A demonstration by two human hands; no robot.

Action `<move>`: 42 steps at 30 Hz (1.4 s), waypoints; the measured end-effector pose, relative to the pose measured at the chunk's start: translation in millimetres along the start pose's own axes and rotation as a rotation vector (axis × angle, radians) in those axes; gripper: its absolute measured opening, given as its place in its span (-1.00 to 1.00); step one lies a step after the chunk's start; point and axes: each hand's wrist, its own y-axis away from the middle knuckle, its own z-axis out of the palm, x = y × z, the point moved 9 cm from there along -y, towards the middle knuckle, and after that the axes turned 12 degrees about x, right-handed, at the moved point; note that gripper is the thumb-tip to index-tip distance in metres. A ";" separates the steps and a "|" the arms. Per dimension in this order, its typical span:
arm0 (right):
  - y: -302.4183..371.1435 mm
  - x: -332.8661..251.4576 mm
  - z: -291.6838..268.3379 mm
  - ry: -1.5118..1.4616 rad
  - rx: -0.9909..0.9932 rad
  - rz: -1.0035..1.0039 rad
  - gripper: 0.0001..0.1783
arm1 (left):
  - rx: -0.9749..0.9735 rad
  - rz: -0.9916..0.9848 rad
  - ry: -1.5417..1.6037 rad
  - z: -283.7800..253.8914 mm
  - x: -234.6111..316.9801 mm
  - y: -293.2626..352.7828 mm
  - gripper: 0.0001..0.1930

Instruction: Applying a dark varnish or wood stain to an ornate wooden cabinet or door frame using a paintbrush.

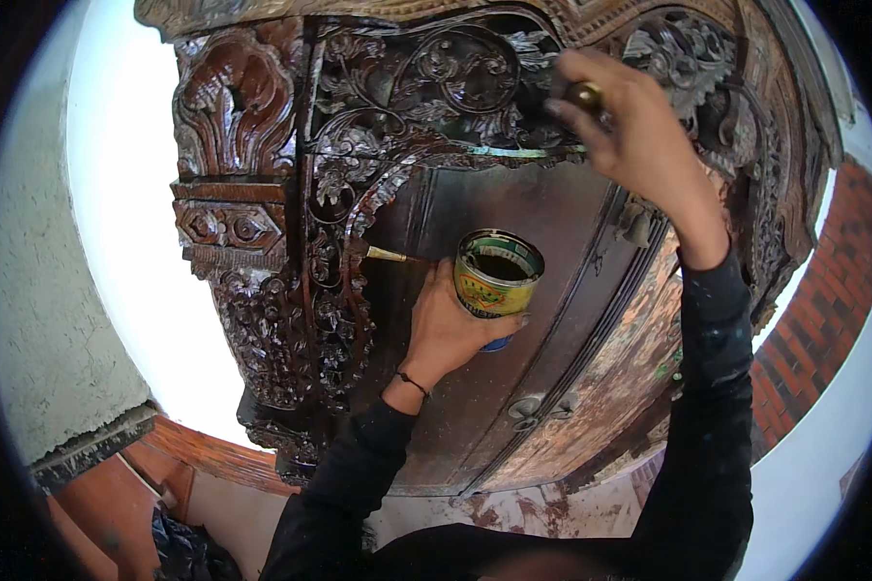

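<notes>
My left hand [451, 324] is wrapped round a yellow and green tin [494, 295], open at the top, with dark liquid inside and drips on its rim. From the same hand a slim paintbrush [388, 254] sticks out to the left. Higher up, my right hand [630, 116] is closed on what looks like a paintbrush with a rounded brass-coloured ferrule [585, 95]; its bristle end is hidden or blurred. That hand is at the carved dark wood panel [446, 73], whose scrolls and leaves look glossy. Behind the tin is a flat brown door [436, 387].
A carved pillar [238, 223] stands at the left. Knobs [524, 412] and a small bell-shaped fitting [635, 223] project from the doors. The right door's lower part [591, 378] looks paler and worn. A black plastic bag [189, 547] lies lower left; brickwork [804, 329] is at the right.
</notes>
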 end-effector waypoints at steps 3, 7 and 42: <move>2.8 -2.1 -20.9 0.086 -0.060 0.174 -0.68 | 0.029 0.025 -0.042 -0.2 -2.9 1.9 -0.09; 17.9 28.2 -50.2 0.062 -0.156 0.224 -0.68 | 0.001 0.014 0.012 5.1 0.1 4.9 -0.12; 240.5 -89.6 -56.4 -0.587 0.147 0.966 -0.73 | -0.193 -0.029 -0.208 18.0 -54.4 138.6 0.11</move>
